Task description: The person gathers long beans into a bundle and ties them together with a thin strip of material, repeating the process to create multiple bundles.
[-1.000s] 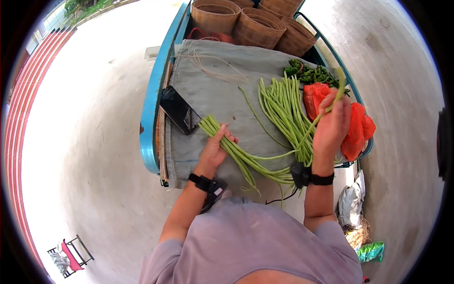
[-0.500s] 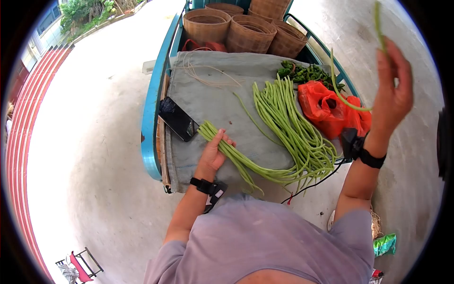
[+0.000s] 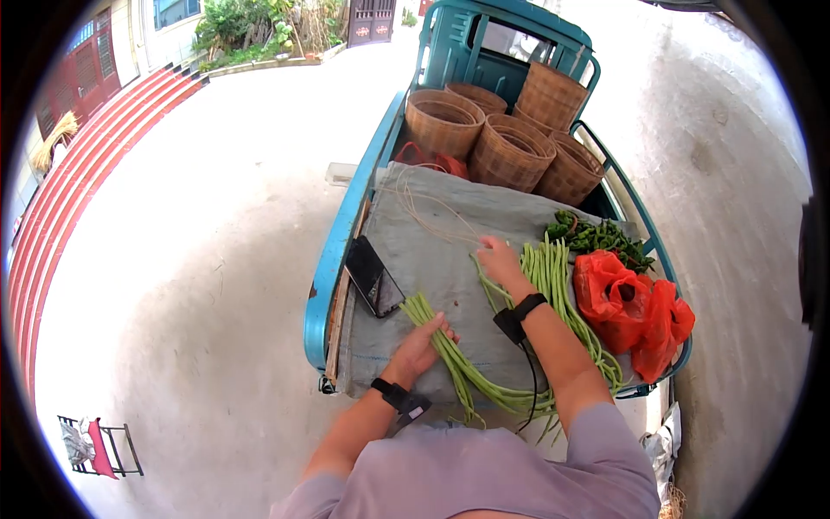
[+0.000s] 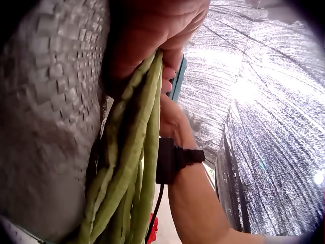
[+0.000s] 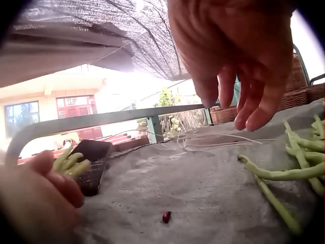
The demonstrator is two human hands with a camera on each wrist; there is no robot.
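Observation:
My left hand (image 3: 418, 349) grips a bundle of long green beans (image 3: 456, 363) near one end, close over the grey woven cloth (image 3: 380, 355). In the left wrist view the bean pods (image 4: 127, 147) run down out of the curled fingers. My right hand (image 3: 503, 263) reaches over the cloth beside the tips of a larger pile of long beans (image 3: 548, 270). The right wrist view shows its fingers (image 5: 254, 109) hanging loosely downward with nothing between them. Thin pale strands (image 3: 425, 206) lie on the cloth just beyond that hand.
A black phone (image 3: 374, 277) lies by the left edge of the blue cart bed (image 3: 333, 285). Red plastic bags (image 3: 609, 298) and green peppers (image 3: 596, 238) sit on the right. Woven baskets (image 3: 512, 156) stand at the back. A small dark red thing (image 5: 166, 217) is on the cloth.
My right hand carried a single bean out to the right, and is now back over the cloth without it. The left hand keeps its bundle. The head view has tilted up.

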